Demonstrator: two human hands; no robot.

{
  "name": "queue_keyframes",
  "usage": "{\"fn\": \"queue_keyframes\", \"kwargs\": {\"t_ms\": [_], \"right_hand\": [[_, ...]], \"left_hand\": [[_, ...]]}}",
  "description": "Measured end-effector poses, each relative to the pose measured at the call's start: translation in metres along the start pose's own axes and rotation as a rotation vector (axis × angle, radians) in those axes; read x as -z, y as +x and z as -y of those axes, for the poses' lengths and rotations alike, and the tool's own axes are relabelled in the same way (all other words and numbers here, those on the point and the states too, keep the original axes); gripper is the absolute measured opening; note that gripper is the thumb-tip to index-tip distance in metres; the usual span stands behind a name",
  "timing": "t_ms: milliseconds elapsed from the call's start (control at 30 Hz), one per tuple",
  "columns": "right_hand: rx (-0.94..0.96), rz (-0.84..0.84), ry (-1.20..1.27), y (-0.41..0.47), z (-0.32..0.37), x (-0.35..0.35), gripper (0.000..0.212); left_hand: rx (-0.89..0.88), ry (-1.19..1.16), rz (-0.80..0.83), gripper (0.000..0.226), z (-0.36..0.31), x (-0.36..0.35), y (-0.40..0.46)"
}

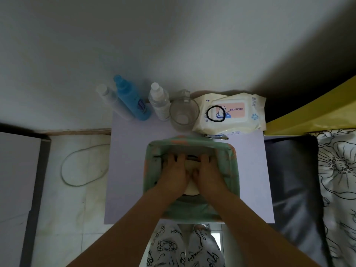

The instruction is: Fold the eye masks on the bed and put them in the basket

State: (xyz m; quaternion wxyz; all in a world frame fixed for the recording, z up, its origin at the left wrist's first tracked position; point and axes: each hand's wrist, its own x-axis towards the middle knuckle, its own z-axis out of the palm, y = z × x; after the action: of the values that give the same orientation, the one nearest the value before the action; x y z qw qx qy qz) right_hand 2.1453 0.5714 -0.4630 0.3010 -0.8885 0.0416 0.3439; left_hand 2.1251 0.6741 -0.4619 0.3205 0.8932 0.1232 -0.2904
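Observation:
A green fabric basket (230, 151) with orange patches stands on a small pale table (127, 170). Both hands reach down inside it. My left hand (174, 172) and my right hand (209, 172) lie side by side, palms down, pressing on a cream-coloured eye mask (190, 186) at the basket's bottom. Its black strap (190, 157) shows just beyond the fingertips. Most of the mask is hidden under the hands.
Along the table's far edge stand a white bottle (107, 97), a blue bottle (129, 99), a clear bottle (159, 99), a glass cup (184, 112) and a wet-wipes pack (231, 112) with a black hair tie. The bed (337, 170) is at the right; a cable (81, 164) lies on the floor at the left.

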Motion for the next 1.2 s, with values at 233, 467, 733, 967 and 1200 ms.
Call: {"fn": "queue_keyframes", "kwargs": {"t_ms": [233, 467, 733, 967, 1200], "right_hand": [[-0.001, 0.02, -0.071, -0.007, 0.004, 0.003, 0.034], [0.003, -0.043, -0.165, -0.022, 0.012, 0.009, 0.036], [0.035, -0.139, -0.271, -0.052, 0.022, 0.02, 0.03], [0.118, -0.093, -0.318, -0.081, 0.029, 0.034, 0.026], [0.19, -0.053, -0.328, -0.117, 0.042, 0.055, 0.017]], "left_hand": [[-0.026, 0.083, -0.067, 0.043, -0.001, 0.001, -0.008], [-0.033, 0.009, -0.151, 0.034, -0.007, 0.019, -0.021], [-0.034, -0.016, -0.216, 0.024, -0.012, 0.034, -0.047], [-0.064, -0.001, -0.245, 0.02, -0.015, 0.045, -0.074], [-0.05, 0.01, -0.223, 0.018, -0.031, 0.063, -0.105]]}}
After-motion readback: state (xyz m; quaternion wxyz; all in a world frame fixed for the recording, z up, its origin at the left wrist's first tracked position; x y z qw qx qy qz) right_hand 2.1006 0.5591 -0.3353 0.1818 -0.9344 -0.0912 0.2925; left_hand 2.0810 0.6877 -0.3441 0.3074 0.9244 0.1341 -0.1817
